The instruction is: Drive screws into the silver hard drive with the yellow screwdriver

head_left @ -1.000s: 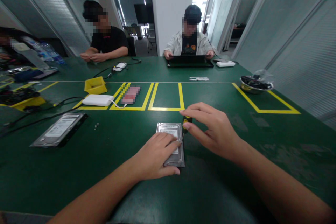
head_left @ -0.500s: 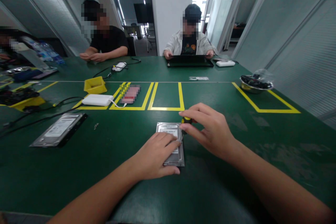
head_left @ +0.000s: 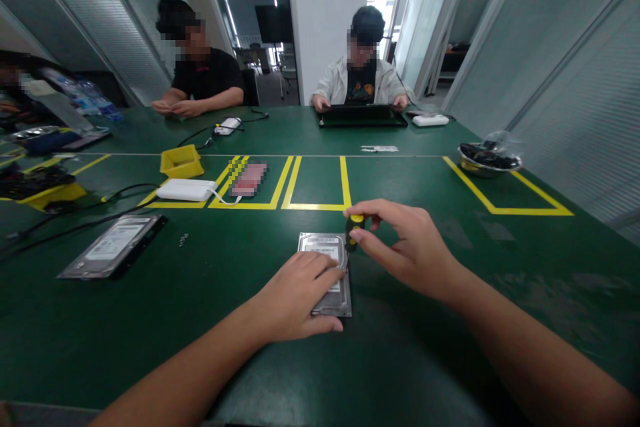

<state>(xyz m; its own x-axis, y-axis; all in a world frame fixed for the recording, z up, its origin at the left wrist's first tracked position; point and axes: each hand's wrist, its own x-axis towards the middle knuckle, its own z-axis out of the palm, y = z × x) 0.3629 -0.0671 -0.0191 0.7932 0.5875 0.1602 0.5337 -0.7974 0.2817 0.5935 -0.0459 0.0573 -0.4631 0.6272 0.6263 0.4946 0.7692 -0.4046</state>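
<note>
A silver hard drive with a white label lies on the green table in front of me. My left hand is laid over it and holds it down, fingers across its top and thumb by the near edge; much of the label is covered. At the drive's right side my right hand pinches a black and yellow screwdriver between thumb and fingers. The screwdriver stands nearly upright, its shaft pointing down to the drive close to my left fingertips. Whether the tip sits in a screw is too small to tell.
Left on the table lie another hard drive, several small screws, a white power bank, black cables and a yellow bin. A bowl of dark parts stands at right. Two people sit opposite; one holds a dark panel.
My right hand's fingers have opened off the screwdriver's handle slightly and shifted right, leaving more of the handle in sight. My left hand and the drive stay put.
</note>
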